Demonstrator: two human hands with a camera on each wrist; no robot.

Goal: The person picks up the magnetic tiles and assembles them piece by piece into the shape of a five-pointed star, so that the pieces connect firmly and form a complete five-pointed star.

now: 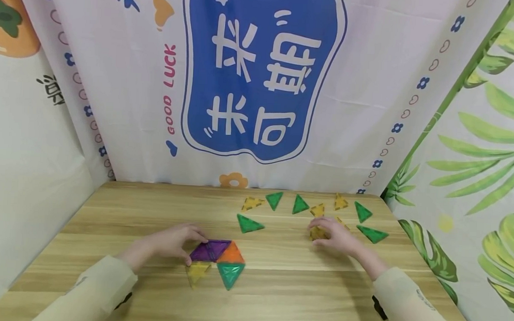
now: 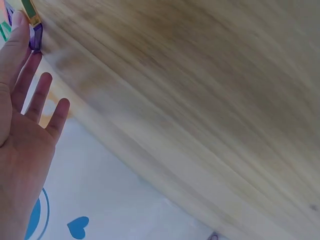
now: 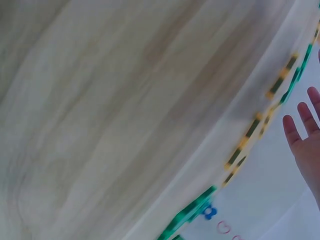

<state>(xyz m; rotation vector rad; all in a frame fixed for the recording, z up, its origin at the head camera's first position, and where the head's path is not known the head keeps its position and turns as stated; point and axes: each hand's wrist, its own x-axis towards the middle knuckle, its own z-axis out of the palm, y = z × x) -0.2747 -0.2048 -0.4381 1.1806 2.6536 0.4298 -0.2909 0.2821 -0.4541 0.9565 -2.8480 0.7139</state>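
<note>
With fingers outstretched, the left hand [image 1: 177,242] touches purple tiles [image 1: 213,251] nearer the left edge of the bench [image 1: 280,302], where a nudge could skew them, while the right hand [image 1: 338,236], grip impossible to tell, partly covers a yellow tile [image 1: 316,235].

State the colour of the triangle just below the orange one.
That triangle is green, slightly teal; best in the head view.

Translucent triangles [image 1: 221,249] on a desk [image 1: 284,302].
Purple [image 1: 202,252], orange [image 1: 232,253], green [image 1: 230,274] and yellow tiles [image 1: 198,272] adjoin; right, a half-hidden amber tile [image 1: 316,233].
</note>
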